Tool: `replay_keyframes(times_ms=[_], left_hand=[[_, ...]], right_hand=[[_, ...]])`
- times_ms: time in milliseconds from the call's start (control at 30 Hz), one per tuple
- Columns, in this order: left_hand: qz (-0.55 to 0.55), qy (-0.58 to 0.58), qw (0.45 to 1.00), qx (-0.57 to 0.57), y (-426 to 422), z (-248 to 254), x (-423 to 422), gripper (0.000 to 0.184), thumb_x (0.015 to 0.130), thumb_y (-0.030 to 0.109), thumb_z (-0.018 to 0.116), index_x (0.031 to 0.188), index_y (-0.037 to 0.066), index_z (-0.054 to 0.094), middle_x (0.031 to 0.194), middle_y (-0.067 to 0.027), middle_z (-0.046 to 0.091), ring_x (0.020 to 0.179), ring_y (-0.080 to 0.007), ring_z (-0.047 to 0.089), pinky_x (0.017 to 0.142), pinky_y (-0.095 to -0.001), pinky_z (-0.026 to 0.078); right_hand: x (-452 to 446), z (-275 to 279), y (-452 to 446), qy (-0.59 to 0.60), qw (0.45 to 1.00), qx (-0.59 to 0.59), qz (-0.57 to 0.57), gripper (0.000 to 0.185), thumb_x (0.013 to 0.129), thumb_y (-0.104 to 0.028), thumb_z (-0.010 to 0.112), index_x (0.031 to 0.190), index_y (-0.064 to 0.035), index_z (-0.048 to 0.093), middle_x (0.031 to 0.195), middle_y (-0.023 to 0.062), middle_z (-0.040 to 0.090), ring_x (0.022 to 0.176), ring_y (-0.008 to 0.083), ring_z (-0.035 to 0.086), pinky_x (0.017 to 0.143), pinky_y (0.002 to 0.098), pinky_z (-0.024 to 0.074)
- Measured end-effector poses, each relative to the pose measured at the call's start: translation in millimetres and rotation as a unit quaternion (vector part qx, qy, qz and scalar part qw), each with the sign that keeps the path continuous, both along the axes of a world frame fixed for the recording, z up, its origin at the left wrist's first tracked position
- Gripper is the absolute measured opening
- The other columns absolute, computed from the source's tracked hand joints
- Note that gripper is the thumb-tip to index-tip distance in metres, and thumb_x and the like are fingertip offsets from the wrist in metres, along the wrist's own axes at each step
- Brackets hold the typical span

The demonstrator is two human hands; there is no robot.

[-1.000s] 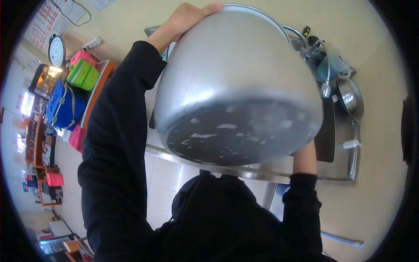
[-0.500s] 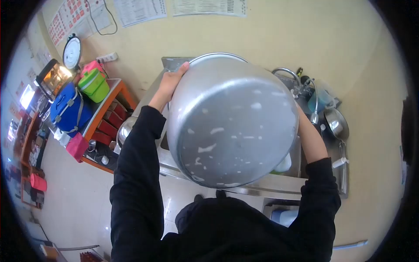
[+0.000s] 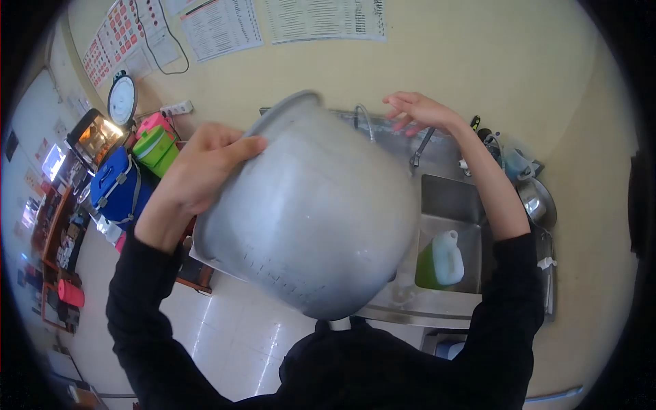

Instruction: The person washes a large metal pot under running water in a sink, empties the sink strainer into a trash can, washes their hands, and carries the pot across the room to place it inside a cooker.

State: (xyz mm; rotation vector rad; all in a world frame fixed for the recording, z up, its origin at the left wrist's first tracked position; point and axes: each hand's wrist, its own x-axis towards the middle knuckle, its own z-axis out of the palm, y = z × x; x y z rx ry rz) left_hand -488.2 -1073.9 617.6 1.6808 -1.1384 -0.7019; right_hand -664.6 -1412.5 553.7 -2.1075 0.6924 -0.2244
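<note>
While my left hand [image 3: 208,167] grips rim [image 3: 290,104] of big tilted metal pot [image 3: 314,212], my right hand [image 3: 422,111] apart from it, loosely spread. Pale jug [image 3: 447,260] in sink [image 3: 451,195].

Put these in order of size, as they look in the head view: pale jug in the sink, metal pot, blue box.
Largest to smallest:
metal pot
blue box
pale jug
Nearness to the camera probably enlarges the pot.
</note>
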Motion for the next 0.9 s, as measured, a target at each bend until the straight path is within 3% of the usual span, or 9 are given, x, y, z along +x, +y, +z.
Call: replay_keyframes(times_ms=[133, 400, 467, 500, 600, 700, 800, 833, 900], left_hand=[[0.089, 0.007, 0.996, 0.007, 5, 8, 1, 0.018, 0.085, 0.01, 0.058, 0.074, -0.003, 0.063, 0.065, -0.0039, 0.062, 0.049, -0.0067, 0.054, 0.047, -0.0202, 0.043], [0.288, 0.062, 0.955, -0.037, 2, -31, 14, 0.005, 0.07, 0.002, 0.056, 0.066, 0.001, 0.058, 0.062, -0.0025, 0.056, 0.051, -0.0084, 0.051, 0.049, -0.0209, 0.04], [0.305, 0.076, 0.948, -0.052, 5, -53, 22, 0.004, 0.069, 0.001, 0.055, 0.066, 0.0, 0.058, 0.063, -0.003, 0.056, 0.051, -0.0094, 0.05, 0.049, -0.0211, 0.039], [0.322, 0.1, 0.939, -0.066, 3, -62, 20, 0.007, 0.07, 0.0, 0.054, 0.073, -0.003, 0.06, 0.066, -0.0056, 0.059, 0.052, -0.0114, 0.053, 0.051, -0.0216, 0.043], [0.304, 0.161, 0.938, -0.045, -14, -76, 10, 0.016, 0.071, 0.0, 0.052, 0.082, -0.009, 0.06, 0.071, -0.0099, 0.062, 0.054, -0.0141, 0.058, 0.054, -0.0223, 0.047], [0.316, 0.165, 0.931, -0.076, -30, -95, 7, 0.024, 0.072, -0.001, 0.05, 0.091, -0.013, 0.06, 0.076, -0.0132, 0.064, 0.057, -0.0158, 0.061, 0.056, -0.0225, 0.05], [0.336, 0.155, 0.925, -0.088, -40, -112, 8, 0.028, 0.072, -0.001, 0.049, 0.094, -0.015, 0.06, 0.078, -0.0141, 0.065, 0.057, -0.0155, 0.061, 0.056, -0.0223, 0.049], [0.332, 0.152, 0.927, -0.08, -42, -117, 10, 0.028, 0.072, -0.001, 0.049, 0.095, -0.015, 0.06, 0.08, -0.0141, 0.065, 0.059, -0.0155, 0.061, 0.058, -0.0226, 0.05], [0.352, 0.157, 0.918, -0.098, -49, -127, 10, 0.028, 0.072, -0.002, 0.049, 0.095, -0.014, 0.06, 0.079, -0.014, 0.065, 0.059, -0.0155, 0.061, 0.058, -0.0227, 0.05]], right_hand=[[-18, -38, -45, -0.026, 0.998, 0.045, -0.034, 0.046, 0.096, -0.04, 0.044, 0.131, -0.01, 0.045, 0.112, 0.0099, 0.06, 0.088, 0.0158, 0.062, 0.071, 0.031, 0.0537], [45, -266, -121, -0.064, 0.969, 0.182, -0.157, 0.03, 0.085, -0.013, 0.045, 0.111, -0.0058, 0.057, 0.085, 0.0073, 0.062, 0.067, 0.0189, 0.063, 0.054, 0.0339, 0.0533], [74, -273, -99, -0.109, 0.953, 0.248, -0.139, 0.028, 0.086, -0.012, 0.042, 0.109, -0.0059, 0.057, 0.084, 0.0085, 0.062, 0.068, 0.0189, 0.063, 0.054, 0.034, 0.0537], [83, -252, -66, -0.235, 0.892, 0.333, -0.194, 0.028, 0.086, -0.013, 0.04, 0.109, -0.0066, 0.056, 0.085, 0.0086, 0.061, 0.066, 0.0195, 0.063, 0.052, 0.0337, 0.0538], [132, -247, -29, -0.325, 0.915, 0.185, -0.155, 0.031, 0.1, -0.03, 0.035, 0.113, -0.0054, 0.047, 0.082, 0.0133, 0.056, 0.061, 0.0209, 0.062, 0.05, 0.0365, 0.0553], [164, -219, -22, -0.297, 0.896, 0.328, -0.034, 0.034, 0.101, -0.029, 0.034, 0.125, -0.0078, 0.045, 0.11, 0.0122, 0.053, 0.094, 0.022, 0.06, 0.07, 0.035, 0.0584], [183, -213, -43, -0.345, 0.811, 0.454, 0.134, 0.041, 0.099, -0.022, 0.042, 0.136, -0.0077, 0.035, 0.108, 0.0127, 0.054, 0.091, 0.0225, 0.061, 0.07, 0.0393, 0.0587], [181, -215, -55, -0.316, 0.801, 0.482, 0.166, 0.048, 0.099, -0.021, 0.041, 0.142, -0.0064, 0.028, 0.12, 0.0144, 0.049, 0.101, 0.0247, 0.058, 0.075, 0.0376, 0.0569], [191, -247, -83, -0.34, 0.907, 0.235, 0.084, 0.053, 0.095, -0.019, 0.047, 0.141, -0.0003, 0.027, 0.128, 0.0194, 0.045, 0.11, 0.0345, 0.053, 0.084, 0.0431, 0.0521]])
